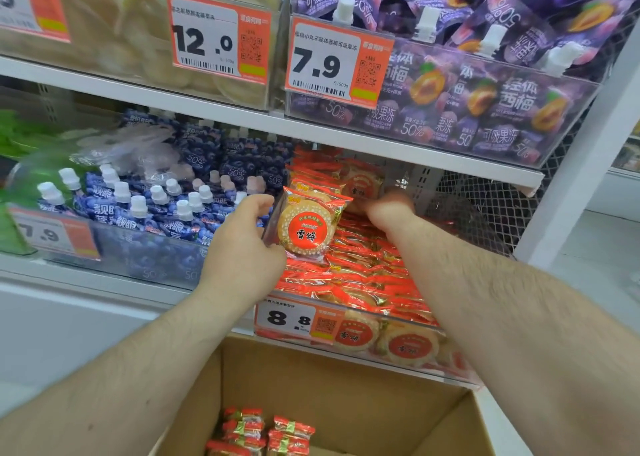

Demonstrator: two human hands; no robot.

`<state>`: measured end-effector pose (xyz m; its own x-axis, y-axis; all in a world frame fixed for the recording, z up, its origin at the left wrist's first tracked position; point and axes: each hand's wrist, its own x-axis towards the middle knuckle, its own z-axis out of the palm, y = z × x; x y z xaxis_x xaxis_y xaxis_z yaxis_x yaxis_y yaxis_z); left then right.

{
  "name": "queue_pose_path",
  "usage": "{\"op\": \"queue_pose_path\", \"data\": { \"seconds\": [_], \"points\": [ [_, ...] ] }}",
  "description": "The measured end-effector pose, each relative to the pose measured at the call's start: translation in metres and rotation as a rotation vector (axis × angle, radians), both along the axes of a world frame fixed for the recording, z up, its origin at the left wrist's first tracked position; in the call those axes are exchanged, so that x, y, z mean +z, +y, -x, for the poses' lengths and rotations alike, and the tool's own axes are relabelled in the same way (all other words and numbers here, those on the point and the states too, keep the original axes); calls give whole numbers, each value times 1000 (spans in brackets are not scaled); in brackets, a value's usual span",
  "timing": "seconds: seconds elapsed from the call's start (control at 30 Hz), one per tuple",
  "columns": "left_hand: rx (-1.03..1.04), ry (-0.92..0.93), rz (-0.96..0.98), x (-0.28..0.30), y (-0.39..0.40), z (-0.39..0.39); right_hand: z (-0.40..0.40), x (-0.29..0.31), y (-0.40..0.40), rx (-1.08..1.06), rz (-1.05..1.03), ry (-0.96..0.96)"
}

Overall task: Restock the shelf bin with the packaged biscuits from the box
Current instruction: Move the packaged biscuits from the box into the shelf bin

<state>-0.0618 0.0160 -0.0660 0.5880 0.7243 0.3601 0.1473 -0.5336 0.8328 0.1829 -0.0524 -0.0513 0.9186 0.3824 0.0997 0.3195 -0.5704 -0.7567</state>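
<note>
At the centre of the frame, an upright stack of biscuit packets [306, 228] is held by the left hand [239, 244], fingers curled round its left edge, over the clear shelf bin [408, 362]. Just right of it, the right hand [389, 209] is reached deep into the bin among the red packets; it is blurred, so its grip cannot be told. More packets [263, 431] are seen in the cardboard box [346, 379] at the bottom of the frame. An 8.8 price tag [294, 318] is fixed to the bin's front.
</note>
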Motion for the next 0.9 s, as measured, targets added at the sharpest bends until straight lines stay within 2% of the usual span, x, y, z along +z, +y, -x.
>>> {"op": "queue_pose_path", "data": {
  "seconds": [0.1, 0.2, 0.37, 0.43, 0.5, 0.53, 0.6, 0.67, 0.77, 0.83, 0.9],
  "points": [
    [32, -76, -172, -1, -6, 2, 6, 6, -15, 23, 47, -6],
    [-53, -155, -348, 1, -17, 7, 15, 11, -26, -53, 94, -83],
    [-304, -125, -401, -9, -32, 17, 58, 7, -48, -40, 13, -259],
    [-429, -53, -353, -15, -37, 23, 86, 3, -60, 9, -87, -463],
    [-530, 68, -329, -21, -43, 30, 116, -6, -72, 122, -241, -842],
    [-570, 170, -338, -27, -44, 33, 131, -15, -77, 206, -316, -989],
    [-665, 432, -390, -40, -46, 37, 161, -36, -88, 374, -408, -1127],
    [-737, 675, -428, -55, -43, 40, 184, -68, -94, 482, -417, -1076],
    [-728, 948, -392, -73, -35, 46, 199, -133, -94, 486, -324, -759],
    [-706, 992, -308, -79, -29, 48, 196, -180, -94, 421, -139, -472],
    [-681, 997, -221, -85, -24, 48, 184, -229, -98, 389, 188, -215]
  ]
}}
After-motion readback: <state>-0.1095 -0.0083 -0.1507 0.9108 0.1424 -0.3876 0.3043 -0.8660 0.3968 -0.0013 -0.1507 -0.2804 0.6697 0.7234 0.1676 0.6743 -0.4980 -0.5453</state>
